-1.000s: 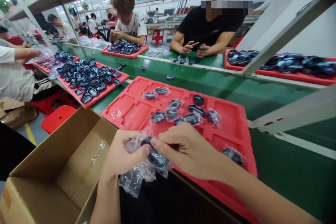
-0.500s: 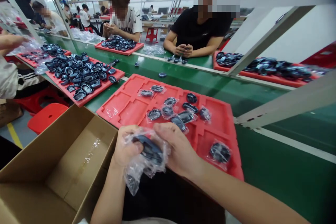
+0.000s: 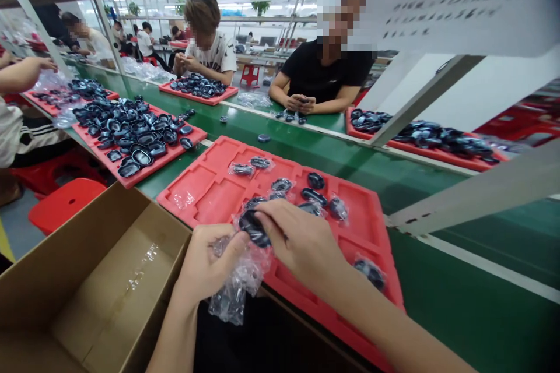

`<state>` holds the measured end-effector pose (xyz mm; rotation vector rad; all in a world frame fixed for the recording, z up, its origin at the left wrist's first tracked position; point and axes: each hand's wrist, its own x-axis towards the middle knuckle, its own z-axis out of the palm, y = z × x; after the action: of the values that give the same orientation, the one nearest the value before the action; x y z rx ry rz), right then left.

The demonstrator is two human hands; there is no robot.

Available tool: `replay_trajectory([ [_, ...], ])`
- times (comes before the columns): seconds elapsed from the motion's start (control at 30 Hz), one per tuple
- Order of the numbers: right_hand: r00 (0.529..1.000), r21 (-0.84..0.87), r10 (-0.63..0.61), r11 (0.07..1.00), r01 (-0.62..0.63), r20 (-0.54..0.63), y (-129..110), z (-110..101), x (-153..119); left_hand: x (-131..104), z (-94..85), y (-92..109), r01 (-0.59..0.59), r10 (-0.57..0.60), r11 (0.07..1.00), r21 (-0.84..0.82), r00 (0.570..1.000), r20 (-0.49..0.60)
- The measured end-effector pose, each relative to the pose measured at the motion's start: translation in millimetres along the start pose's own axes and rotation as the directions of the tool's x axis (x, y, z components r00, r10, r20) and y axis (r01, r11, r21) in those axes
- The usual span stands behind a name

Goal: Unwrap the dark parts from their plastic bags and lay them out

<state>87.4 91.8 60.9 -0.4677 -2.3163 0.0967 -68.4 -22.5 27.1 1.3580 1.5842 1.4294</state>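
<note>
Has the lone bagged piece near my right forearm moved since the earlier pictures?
No. The bagged piece keeps its place in the same compartment of the near red tray, beside its right edge.

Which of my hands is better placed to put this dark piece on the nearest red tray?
Right, probably: the right hand pinches the dark piece and appears over the nearest red tray, while the left hand is nearer the cardboard box, holding crumpled clear plastic.
</note>
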Motion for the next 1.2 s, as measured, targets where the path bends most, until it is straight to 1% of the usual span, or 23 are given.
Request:
replay_trajectory([
  [0.07,0.984,-0.05,0.164,0.985,-0.167,-0.066,28.5,3.0,13.3,2.4,1.9,-3.3,0.039,-0.04,0.997,-0.067,0.999,-0.005],
  [0.1,0.959,-0.091,0.272,0.956,-0.279,-0.077,48.3,4.3,23.5,4.2,2.1,-4.9,0.053,-0.056,0.994,-0.098,0.998,-0.024],
  [0.17,0.877,-0.241,0.48,0.852,-0.465,0.005,94.6,8.9,48.4,8.7,1.0,-8.0,0.051,-0.062,0.988,-0.145,0.995,-0.074],
  [0.2,0.82,-0.345,0.566,0.788,-0.51,0.082,118.2,12.8,61.5,11.0,-0.1,-9.8,0.04,-0.055,0.986,-0.161,0.994,-0.096],
  [0.27,0.675,-0.529,0.699,0.675,-0.514,0.236,158.4,23.1,84.1,15.1,-2.7,-13.8,0.019,-0.044,0.984,-0.176,0.989,-0.141],
  [0.33,0.613,-0.567,0.737,0.646,-0.511,0.285,181.2,35.3,98.1,17.7,-5.9,-18.9,0.035,-0.073,0.981,-0.189,0.977,-0.202],
  [0.37,0.61,-0.562,0.733,0.654,-0.507,0.301,184.7,41.7,101.8,18.6,-7.6,-21.8,0.049,-0.093,0.98,-0.194,0.969,-0.229],
  [0.43,0.653,-0.514,0.674,0.718,-0.469,0.346,177.7,55.7,103.9,19.5,-11.2,-27.8,0.067,-0.109,0.982,-0.174,0.964,-0.243],
  [0.5,0.718,-0.429,0.549,0.822,-0.374,0.427,158.8,70.9,102.1,19.7,-14.6,-33.2,0.062,-0.09,0.989,-0.133,0.971,-0.22],
  [0.53,0.741,-0.378,0.476,0.87,-0.316,0.475,147.9,78.3,100.7,19.6,-16.1,-35.4,0.053,-0.076,0.992,-0.115,0.975,-0.208],
  [0.6,0.752,-0.29,0.353,0.931,-0.222,0.557,128.2,89.4,98.0,18.6,-19.3,-38.3,0.04,-0.06,0.993,-0.107,0.979,-0.195],
  [0.67,0.744,-0.239,0.29,0.954,-0.179,0.602,114.5,91.0,95.6,17.2,-24.6,-38.4,0.036,-0.061,0.991,-0.127,0.978,-0.197],
  [0.73,0.763,-0.15,0.218,0.976,-0.16,0.608,105.2,79.6,92.3,16.0,-32.9,-34.6,0.052,-0.072,0.995,-0.085,0.967,-0.246],
  [0.8,0.814,0.079,0.061,0.988,-0.13,0.578,95.0,57.3,86.3,16.1,-42.4,-26.0,0.105,-0.085,0.994,0.038,0.934,-0.347],
  [0.87,0.854,0.363,-0.112,0.927,-0.094,0.508,79.7,30.9,76.8,18.1,-48.2,-12.8,0.162,-0.081,0.972,0.172,0.913,-0.399],
  [0.9,0.865,0.471,-0.163,0.877,-0.093,0.475,70.0,18.9,71.0,20.0,-48.5,-5.3,0.17,-0.078,0.962,0.215,0.922,-0.38],
  [0.97,0.894,0.6,-0.168,0.789,-0.13,0.415,48.4,1.0,58.0,25.0,-42.5,9.1,0.14,-0.071,0.957,0.253,0.962,-0.265],
  [1.0,0.92,0.645,-0.13,0.748,-0.154,0.37,37.9,-4.3,51.0,27.7,-36.9,15.1,0.111,-0.06,0.962,0.248,0.977,-0.204],
  [1.07,0.971,0.714,0.013,0.675,-0.184,0.237,20.6,-9.1,36.9,32.4,-23.6,23.0,0.044,-0.021,0.977,0.207,0.994,-0.11],
  [1.1,0.98,0.732,0.101,0.653,-0.195,0.171,14.7,-9.8,30.2,34.0,-17.2,24.7,0.013,0.003,0.984,0.178,0.996,-0.09],
  [1.13,0.976,0.731,0.179,0.65,-0.209,0.12,11.0,-10.3,24.1,34.9,-11.8,25.2,-0.012,0.025,0.989,0.15,0.996,-0.085],
  [1.17,0.97,0.708,0.228,0.67,-0.22,0.086,9.4,-11.0,18.8,35.2,-7.5,24.7,-0.028,0.039,0.991,0.129,0.996,-0.082],
  [1.2,0.968,0.661,0.241,0.715,-0.227,0.072,9.7,-12.3,14.4,35.0,-4.4,23.5,-0.036,0.045,0.993,0.116,0.996,-0.072],
])
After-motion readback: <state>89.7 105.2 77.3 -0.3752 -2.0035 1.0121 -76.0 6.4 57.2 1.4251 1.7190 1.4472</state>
